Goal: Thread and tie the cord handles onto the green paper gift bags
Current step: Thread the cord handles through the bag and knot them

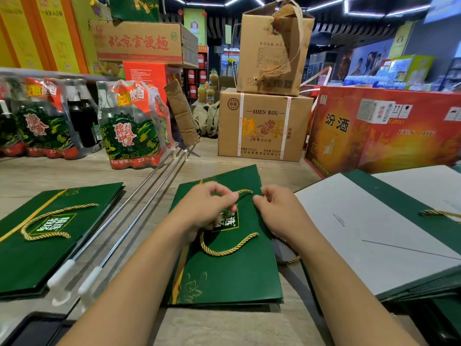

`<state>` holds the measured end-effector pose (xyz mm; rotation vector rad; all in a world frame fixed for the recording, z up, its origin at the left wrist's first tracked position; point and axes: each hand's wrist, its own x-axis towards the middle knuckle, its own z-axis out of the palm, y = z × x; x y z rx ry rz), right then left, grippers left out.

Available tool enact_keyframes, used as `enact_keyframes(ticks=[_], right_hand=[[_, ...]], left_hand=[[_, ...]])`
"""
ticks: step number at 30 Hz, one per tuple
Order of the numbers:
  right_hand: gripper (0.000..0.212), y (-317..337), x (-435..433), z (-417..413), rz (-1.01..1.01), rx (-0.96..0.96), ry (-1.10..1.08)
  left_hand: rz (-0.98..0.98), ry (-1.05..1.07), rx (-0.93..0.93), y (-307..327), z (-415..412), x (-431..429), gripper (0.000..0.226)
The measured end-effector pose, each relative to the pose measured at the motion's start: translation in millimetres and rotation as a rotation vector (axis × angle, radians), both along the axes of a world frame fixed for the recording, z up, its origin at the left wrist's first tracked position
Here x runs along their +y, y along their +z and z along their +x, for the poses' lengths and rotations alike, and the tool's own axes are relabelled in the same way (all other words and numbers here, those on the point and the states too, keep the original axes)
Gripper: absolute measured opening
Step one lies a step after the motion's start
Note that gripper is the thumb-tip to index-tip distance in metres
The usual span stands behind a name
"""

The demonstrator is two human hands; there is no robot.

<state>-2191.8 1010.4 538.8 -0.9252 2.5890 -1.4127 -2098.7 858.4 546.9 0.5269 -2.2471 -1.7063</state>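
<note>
A green gift bag [232, 278] lies flat on the wooden counter [224, 328], directly in front of the person. One gold cord [229, 249] loops across its face, and a second cord [288, 261] pokes out at its right edge. At the bag's top, the left hand [207, 208] has its fingers [224, 196] curled and pinching the gold cord. The right hand [279, 211] pinches the same cord's end.

Left of the bag lie two metal rods [129, 221], then one corded bag stack [50, 245]. To the bag's right is one opened stack [361, 221] showing white insides.

Beyond the bag stand two brown cartons [262, 126], one on top of the other. One red carton [386, 136] stands to their right and two bottle packs [132, 131] to their left.
</note>
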Motion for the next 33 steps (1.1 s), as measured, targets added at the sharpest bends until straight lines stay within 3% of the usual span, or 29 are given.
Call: enact_keyframes(ticks=[4, 9, 15, 21, 26, 29, 31, 33], right_hand=[[0.033, 1, 3, -7, -0.064, 0.075, -0.125], [0.025, 0, 7, -8, -0.105, 0.07, -0.054], [0.02, 1, 5, -5, -0.083, 0.066, -0.055], [0.018, 2, 8, 2, 0.114, -0.141, -0.082], [0.016, 1, 6, -2, -0.163, -0.21, -0.122], [0.019, 5, 10, -1, -0.374, -0.432, -0.07], [0.009, 6, 12, 2, -0.391, -0.613, 0.038], [0.017, 5, 12, 3, -0.314, -0.7, 0.112]], left_hand=[[0.197, -0.222, -0.16, 5, 7, -4, 0.02], [0.124, 0.131, 0.002, 3, 0, -23, 0.02], [0.089, 0.174, 0.096, -5, -1, -25, 0.021], [0.036, 0.113, 0.145, -5, -2, -20, 0.022], [-0.033, 0.163, 0.124, 2, 5, -15, 0.022], [-0.035, 0.2, 0.108, 5, 7, -19, 0.025], [0.015, 0.193, 0.115, 5, 8, -20, 0.024], [0.023, 0.191, 0.13, 6, 8, -19, 0.022]])
